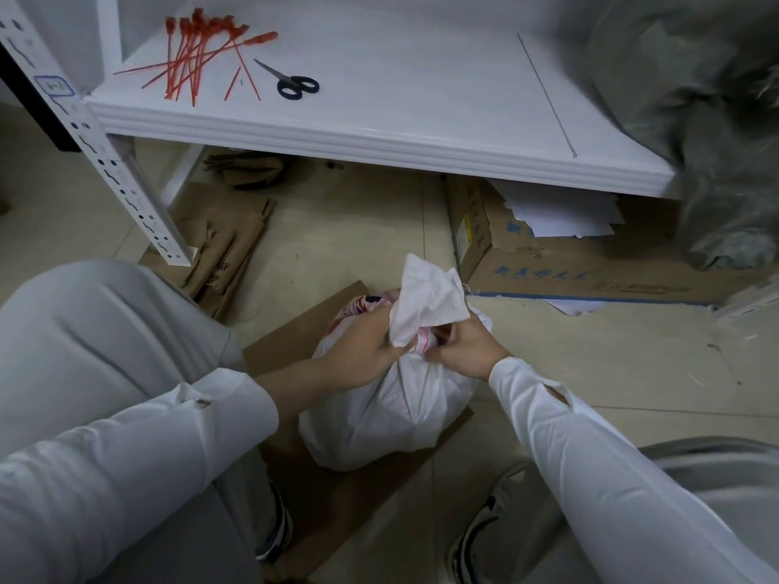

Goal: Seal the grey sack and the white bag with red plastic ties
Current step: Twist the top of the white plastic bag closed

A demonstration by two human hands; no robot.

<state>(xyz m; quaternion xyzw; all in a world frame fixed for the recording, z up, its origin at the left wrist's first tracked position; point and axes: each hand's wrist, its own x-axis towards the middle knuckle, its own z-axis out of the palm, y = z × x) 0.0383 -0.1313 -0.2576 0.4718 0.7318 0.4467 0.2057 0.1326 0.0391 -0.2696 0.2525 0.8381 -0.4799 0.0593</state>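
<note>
The white bag point(379, 410) stands full on a sheet of brown cardboard point(295, 343) on the floor between my feet. Its top is gathered into a twisted neck that sticks up as a white tuft. My left hand point(362, 347) is closed around the left side of that neck. My right hand point(463, 347) pinches the neck from the right, where a bit of pink and red shows between my fingers. Several red plastic ties point(194, 56) lie in a loose pile on the white shelf point(379, 132) at the back left. The grey sack point(708, 120) bulges at the right edge.
Black-handled scissors point(291, 82) lie on the shelf right of the ties. A white perforated shelf post point(105, 162) slants down on the left. Under the shelf lie folded brown paper bags point(227, 246) and a cardboard box point(569, 267) with white paper in it.
</note>
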